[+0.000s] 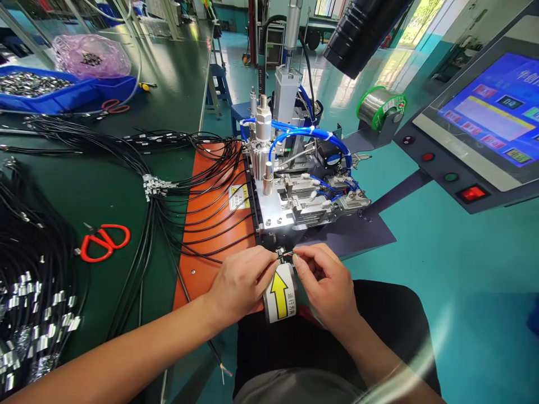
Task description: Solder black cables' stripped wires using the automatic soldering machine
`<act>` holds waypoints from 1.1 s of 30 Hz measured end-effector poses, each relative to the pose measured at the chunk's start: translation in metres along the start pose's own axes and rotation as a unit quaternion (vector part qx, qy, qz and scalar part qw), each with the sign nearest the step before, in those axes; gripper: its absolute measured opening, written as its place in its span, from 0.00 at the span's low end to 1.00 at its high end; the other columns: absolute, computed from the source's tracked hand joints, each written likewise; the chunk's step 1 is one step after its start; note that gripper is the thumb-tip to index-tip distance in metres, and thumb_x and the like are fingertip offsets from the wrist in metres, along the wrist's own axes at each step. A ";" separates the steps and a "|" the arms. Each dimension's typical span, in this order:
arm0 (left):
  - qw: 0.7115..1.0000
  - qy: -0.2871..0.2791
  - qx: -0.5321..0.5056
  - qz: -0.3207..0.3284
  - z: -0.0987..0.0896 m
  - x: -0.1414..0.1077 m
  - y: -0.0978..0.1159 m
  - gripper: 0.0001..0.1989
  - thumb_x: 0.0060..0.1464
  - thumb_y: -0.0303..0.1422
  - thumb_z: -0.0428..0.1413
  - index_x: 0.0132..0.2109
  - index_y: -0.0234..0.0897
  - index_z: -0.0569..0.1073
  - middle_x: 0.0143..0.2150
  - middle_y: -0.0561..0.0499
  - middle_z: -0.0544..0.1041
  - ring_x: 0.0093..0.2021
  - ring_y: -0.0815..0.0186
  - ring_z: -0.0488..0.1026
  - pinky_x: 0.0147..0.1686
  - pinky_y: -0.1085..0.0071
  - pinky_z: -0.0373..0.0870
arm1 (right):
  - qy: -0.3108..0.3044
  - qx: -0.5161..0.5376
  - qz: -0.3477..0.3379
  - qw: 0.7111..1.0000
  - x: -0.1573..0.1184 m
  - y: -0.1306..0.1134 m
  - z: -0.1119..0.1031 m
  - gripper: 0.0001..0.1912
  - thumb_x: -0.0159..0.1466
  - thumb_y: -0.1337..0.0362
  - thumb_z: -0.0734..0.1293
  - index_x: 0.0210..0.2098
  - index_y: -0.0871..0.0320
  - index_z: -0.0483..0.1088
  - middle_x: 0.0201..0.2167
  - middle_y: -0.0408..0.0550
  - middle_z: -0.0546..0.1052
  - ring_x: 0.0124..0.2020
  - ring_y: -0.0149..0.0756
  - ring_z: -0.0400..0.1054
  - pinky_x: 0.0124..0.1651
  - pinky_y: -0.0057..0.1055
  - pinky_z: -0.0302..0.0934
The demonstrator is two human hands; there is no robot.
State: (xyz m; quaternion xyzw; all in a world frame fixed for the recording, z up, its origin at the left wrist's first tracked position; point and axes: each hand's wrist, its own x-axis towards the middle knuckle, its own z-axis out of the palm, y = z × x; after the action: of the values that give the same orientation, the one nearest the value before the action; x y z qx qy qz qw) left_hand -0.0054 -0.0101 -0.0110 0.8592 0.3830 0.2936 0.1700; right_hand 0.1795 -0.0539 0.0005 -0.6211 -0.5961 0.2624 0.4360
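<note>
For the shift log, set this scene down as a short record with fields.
left hand: the left hand pinches a black cable near its end
right hand: the right hand has its fingertips at the thin wires
below the hands: drum with a yellow arrow
beyond the hands: metal machine with blue hoses
left side: bundled cables; red-handled scissors on a green table
right side: screen; wire spool

Black cable, end stripped (reddish inner wire showing), nearly level between both hands
</note>
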 end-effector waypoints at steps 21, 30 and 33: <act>1.000 0.006 0.016 0.000 0.001 -0.001 -0.001 0.08 0.63 0.32 0.50 0.37 0.36 0.71 0.29 0.52 0.73 0.29 0.68 0.70 0.31 0.71 0.64 | 0.035 -0.043 -0.089 0.994 -0.005 -0.001 0.006 0.10 0.66 0.69 0.63 0.43 0.54 0.75 0.37 0.48 0.75 0.37 0.36 0.71 0.41 0.33 0.67; 1.000 0.016 0.021 0.001 0.002 -0.001 -0.001 0.08 0.63 0.32 0.50 0.36 0.36 0.71 0.28 0.53 0.72 0.28 0.69 0.69 0.30 0.72 0.64 | 0.041 -0.047 -0.078 0.995 -0.005 0.003 0.010 0.10 0.66 0.68 0.63 0.44 0.54 0.75 0.37 0.49 0.75 0.36 0.36 0.71 0.39 0.33 0.67; 1.000 0.018 0.024 0.009 0.002 -0.001 0.000 0.09 0.63 0.32 0.50 0.35 0.36 0.71 0.27 0.53 0.72 0.28 0.69 0.68 0.30 0.72 0.64 | 0.040 -0.045 -0.080 0.995 -0.005 0.003 0.010 0.10 0.66 0.68 0.63 0.44 0.54 0.75 0.37 0.49 0.74 0.35 0.36 0.70 0.39 0.33 0.67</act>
State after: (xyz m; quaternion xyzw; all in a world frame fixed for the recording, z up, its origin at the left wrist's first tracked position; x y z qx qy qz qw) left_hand -0.0047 -0.0104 -0.0127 0.8607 0.3855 0.3016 0.1400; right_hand 0.1720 -0.0559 -0.0083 -0.6006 -0.6371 0.1740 0.4507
